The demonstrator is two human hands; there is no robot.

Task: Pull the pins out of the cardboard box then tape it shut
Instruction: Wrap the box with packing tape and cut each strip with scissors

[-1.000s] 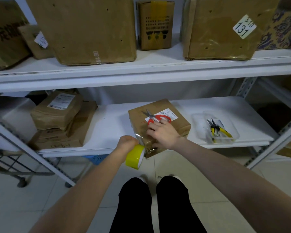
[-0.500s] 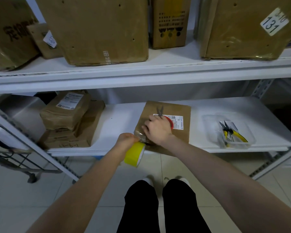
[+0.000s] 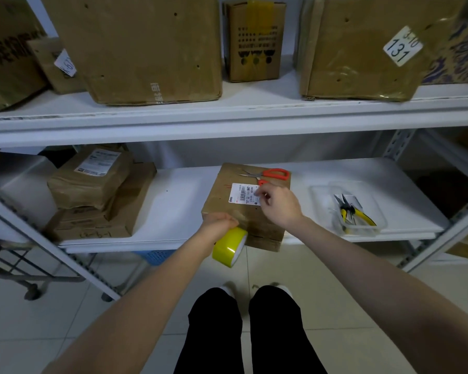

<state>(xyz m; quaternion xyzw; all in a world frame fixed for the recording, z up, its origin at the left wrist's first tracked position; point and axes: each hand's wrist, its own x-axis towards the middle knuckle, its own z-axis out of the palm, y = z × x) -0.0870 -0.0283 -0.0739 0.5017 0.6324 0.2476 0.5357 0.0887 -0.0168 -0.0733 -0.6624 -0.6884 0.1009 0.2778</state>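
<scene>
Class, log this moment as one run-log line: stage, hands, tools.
stage: taping | left hand: grips tape roll at cardboard box front edge | right hand: over label, grip unclear | scissors: on box | pliers: in tray

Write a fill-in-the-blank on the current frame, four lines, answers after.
1. The left hand grips a tape roll whose colour is ____.
2. Lying on top of the cardboard box are the ____.
3. Inside the clear tray on the lower shelf sit yellow-handled ____.
4. The right hand is at that box's white ____.

Missing words: yellow; scissors; pliers; label.
</scene>
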